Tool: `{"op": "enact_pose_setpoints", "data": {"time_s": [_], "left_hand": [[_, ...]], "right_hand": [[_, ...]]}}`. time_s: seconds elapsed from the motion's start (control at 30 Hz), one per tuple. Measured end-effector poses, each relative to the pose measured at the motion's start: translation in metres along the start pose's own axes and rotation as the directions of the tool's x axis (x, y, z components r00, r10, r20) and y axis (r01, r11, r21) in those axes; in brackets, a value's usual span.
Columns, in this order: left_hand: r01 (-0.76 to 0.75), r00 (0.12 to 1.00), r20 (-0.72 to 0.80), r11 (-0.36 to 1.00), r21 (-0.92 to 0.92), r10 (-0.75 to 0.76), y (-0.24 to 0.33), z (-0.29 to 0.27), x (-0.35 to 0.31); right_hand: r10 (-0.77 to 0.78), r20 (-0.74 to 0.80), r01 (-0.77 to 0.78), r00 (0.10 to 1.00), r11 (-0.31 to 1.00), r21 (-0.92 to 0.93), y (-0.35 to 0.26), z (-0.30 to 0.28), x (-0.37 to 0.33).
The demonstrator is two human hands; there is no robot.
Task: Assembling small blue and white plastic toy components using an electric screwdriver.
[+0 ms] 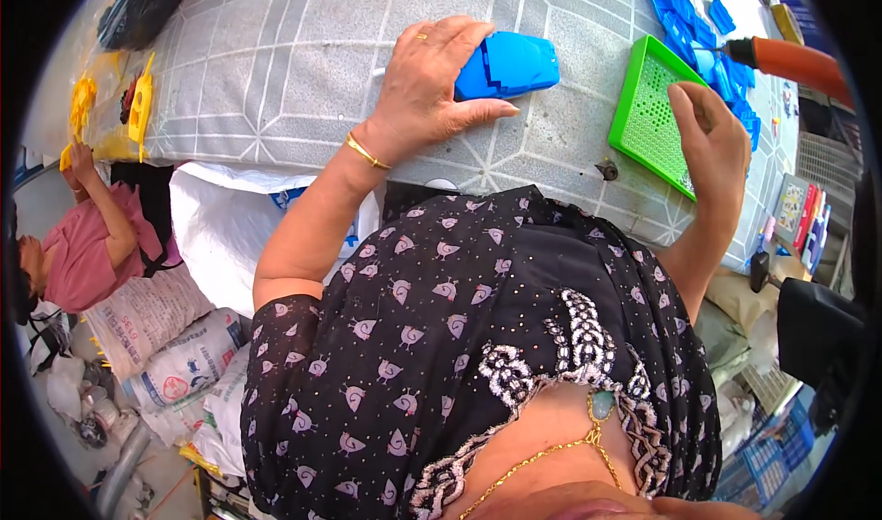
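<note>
My left hand (418, 88) is closed round a blue plastic shell (519, 65), shaped somewhat like a toy car body, on the grey patterned tablecloth. Thumb and fingers grip its left end from both sides. A short white rod pokes out beyond the back of this hand; what it belongs to is hidden. At the right edge of a shallow green tray (632, 97) with a perforated-looking bottom, my right hand (712, 139) is raised with its fingers curled toward the thumb. Whatever lies between those fingertips is too small or hidden to make out.
An orange power screwdriver (799, 67) juts in from the right, near a heap of blue plastic parts (684, 19). Yellow parts (140, 107) and a black bag (142, 7) lie at the left. Another person (96, 235) sits at the far left, beside stuffed sacks (152, 322).
</note>
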State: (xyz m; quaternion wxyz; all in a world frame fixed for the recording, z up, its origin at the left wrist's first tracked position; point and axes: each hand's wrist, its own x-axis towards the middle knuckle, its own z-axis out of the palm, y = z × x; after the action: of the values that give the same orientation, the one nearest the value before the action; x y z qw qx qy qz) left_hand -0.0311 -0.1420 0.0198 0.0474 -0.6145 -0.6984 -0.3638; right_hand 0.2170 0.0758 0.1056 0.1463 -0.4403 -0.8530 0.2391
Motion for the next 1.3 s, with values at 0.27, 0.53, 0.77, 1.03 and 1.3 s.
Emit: {"op": "enact_pose_setpoints", "data": {"time_s": [0.27, 0.53, 0.77, 1.03, 1.3], "left_hand": [[0.048, 0.998, 0.044, 0.997, -0.064, -0.045, 0.003, 0.001, 0.002], [0.034, 0.999, -0.031, 0.997, -0.066, -0.036, -0.008, 0.01, -0.005], [0.045, 0.999, 0.022, 0.996, -0.071, -0.044, -0.008, 0.008, -0.006], [0.03, 0.998, -0.049, 0.988, -0.154, -0.038, -0.007, 0.01, -0.008], [-0.017, 1.0, -0.014, 0.984, -0.177, 0.015, -0.013, 0.011, -0.007]], "right_hand": [[-0.717, 0.217, 0.722, 0.663, 0.688, 0.071, -0.052, 0.063, 0.004], [-0.778, 0.238, 0.782, 0.581, 0.615, 0.101, -0.052, 0.08, 0.017], [-0.818, 0.265, 0.856, 0.51, 0.514, -0.057, -0.058, 0.072, 0.018], [-0.855, 0.278, 0.897, 0.438, 0.437, -0.072, -0.068, 0.066, 0.023], [-0.837, 0.333, 0.894, 0.434, 0.444, -0.049, -0.071, 0.063, 0.026]]}}
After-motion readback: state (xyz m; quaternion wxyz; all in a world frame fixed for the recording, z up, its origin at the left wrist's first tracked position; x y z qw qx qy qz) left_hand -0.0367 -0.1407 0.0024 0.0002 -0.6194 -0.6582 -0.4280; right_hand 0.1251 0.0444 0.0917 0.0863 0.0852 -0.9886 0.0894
